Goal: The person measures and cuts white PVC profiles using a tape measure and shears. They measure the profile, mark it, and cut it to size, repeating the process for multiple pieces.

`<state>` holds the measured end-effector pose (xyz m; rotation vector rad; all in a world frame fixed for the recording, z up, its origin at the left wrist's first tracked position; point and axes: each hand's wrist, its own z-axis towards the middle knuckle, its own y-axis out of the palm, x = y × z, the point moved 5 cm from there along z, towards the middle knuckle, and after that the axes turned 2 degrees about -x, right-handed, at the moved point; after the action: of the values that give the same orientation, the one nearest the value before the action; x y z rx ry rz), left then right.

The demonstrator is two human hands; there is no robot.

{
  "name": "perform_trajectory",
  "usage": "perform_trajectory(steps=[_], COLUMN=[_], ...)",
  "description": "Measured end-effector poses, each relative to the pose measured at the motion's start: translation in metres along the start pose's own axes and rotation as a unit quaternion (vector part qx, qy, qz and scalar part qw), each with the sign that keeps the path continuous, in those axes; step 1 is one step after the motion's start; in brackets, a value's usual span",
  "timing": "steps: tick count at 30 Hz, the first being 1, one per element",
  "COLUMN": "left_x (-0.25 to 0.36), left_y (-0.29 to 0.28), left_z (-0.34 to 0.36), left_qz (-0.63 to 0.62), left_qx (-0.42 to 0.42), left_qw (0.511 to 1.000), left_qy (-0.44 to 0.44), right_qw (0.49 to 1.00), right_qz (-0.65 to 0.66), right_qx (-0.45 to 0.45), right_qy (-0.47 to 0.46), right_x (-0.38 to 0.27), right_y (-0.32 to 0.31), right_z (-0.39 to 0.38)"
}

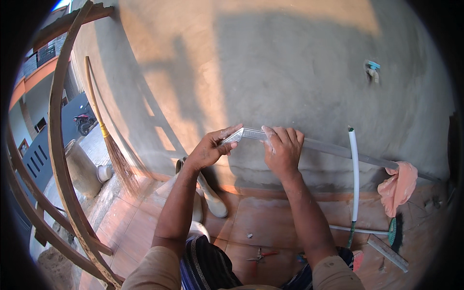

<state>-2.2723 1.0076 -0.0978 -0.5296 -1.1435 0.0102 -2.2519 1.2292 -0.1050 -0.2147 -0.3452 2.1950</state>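
My left hand [212, 147] is closed on the angled silver handle [232, 137] of a metal square. My right hand [282, 152] grips the square's marked blade [253, 134], thumb on top, where it lines up with a long grey metal bar [338, 150]. Whether the bar is a separate piece under my fingers I cannot tell. Both hands have pale dust on them. The bar runs off to the right along the grey plastered wall [314, 72], with a pink cloth [396, 188] draped over it.
Curved wooden timbers [63, 164], a straw broom [116, 169] and a concrete cylinder [82, 169] stand left. Pale rubber boots [212, 203], red-handled pliers [261, 253] and a metal strip [386, 251] are on the tiles. A white pipe [353, 179] stands beside a green brush [396, 232].
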Motion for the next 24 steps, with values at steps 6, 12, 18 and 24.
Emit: perform_trajectory(steps=[6,12,18,24], left_x=[-0.019,-0.014,-0.019,-0.021], left_y=[0.005,-0.001,0.011,0.014], left_z=[-0.013,-0.011,-0.004,-0.006], left_qz=[0.025,0.002,-0.079,-0.003], left_qx=[0.070,0.043,0.049,0.100], left_qw=[0.992,0.991,0.991,0.983], left_qy=[0.101,0.130,0.100,0.152], right_qw=[0.996,0.997,0.999,0.999], right_qz=[-0.015,-0.038,-0.009,-0.021], right_qx=[0.084,0.056,0.038,0.024], right_qy=[-0.009,0.025,0.017,0.008], right_x=[-0.018,-0.022,-0.014,-0.014], right_y=[-0.012,-0.018,-0.017,-0.018], right_z=[-0.019,-0.019,-0.020,-0.019])
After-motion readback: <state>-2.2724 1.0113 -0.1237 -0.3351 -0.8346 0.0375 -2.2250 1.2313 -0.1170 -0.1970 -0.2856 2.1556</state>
